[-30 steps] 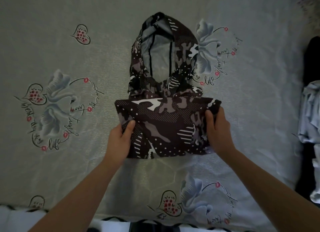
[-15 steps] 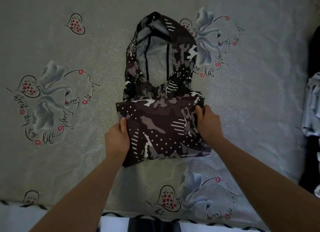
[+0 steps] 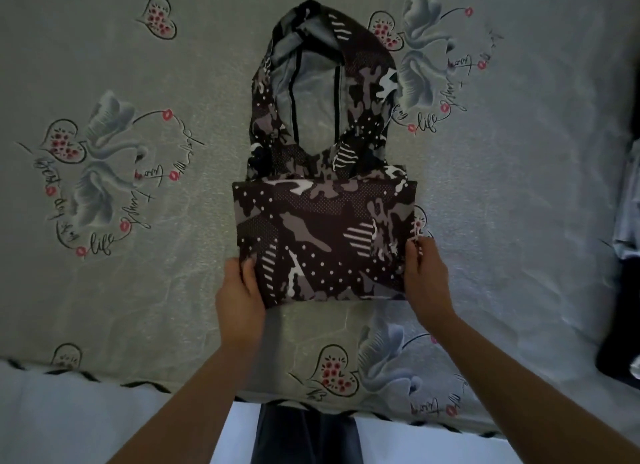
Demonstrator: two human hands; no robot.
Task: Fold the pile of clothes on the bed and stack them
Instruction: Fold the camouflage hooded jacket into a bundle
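- Under both your hands runs the bed sheet (image 3: 145, 290), pale with swan and heart prints, spreading well beyond your reach on every side.
- Dead ahead of you lies the camouflage hoodie (image 3: 323, 235), body already folded into a squarish block, hood (image 3: 322, 82) still open and pointing straight away from you.
- So its long axis runs from your wrists out toward the far side, and the unfolded hood sits beyond the block, out past your fingertips.
- Off past your right hand, at the far right edge, there's a pale garment (image 3: 628, 228) against something dark; I'd guess that's more of the pile, but too little shows to be sure.
- Your left hand (image 3: 240, 290) is clamped on the block's near-left corner, thumb on top, fingers tucked under.
- Your right hand (image 3: 427, 280) pinches the right edge, a touch farther out than the left.
- Both hands are set apart, one either side, about equally near.
- My read: the hood comes down onto the block next, and either hand could reach it.
- No containers anywhere in view.
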